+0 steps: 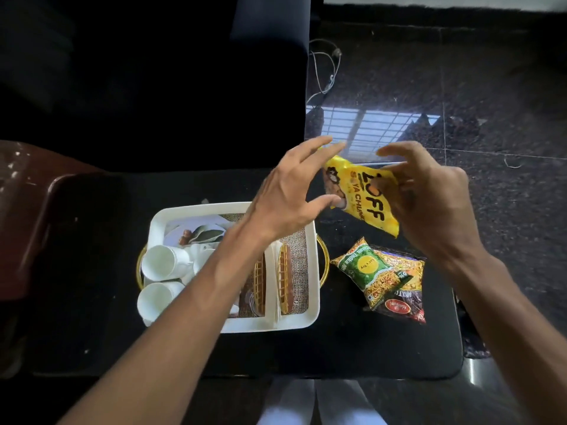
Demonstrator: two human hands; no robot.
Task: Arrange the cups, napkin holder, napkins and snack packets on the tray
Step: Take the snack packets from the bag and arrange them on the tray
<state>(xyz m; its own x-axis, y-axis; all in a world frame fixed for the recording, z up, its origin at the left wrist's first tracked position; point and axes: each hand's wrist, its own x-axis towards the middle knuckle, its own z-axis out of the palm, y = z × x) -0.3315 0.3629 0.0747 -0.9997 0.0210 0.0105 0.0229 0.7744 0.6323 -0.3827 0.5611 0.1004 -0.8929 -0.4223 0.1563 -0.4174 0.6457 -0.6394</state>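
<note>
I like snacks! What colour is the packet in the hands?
Bright yellow packet with black letters, held by the right hand; seen in the head view.

Yellow snack packet point(365, 196) between both hands, above table point(337, 348)

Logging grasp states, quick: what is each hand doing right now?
Left hand: open, fingers spread, reaching toward the yellow snack packet, not gripping it.
Right hand: closed on the yellow snack packet, held above the table.
</note>
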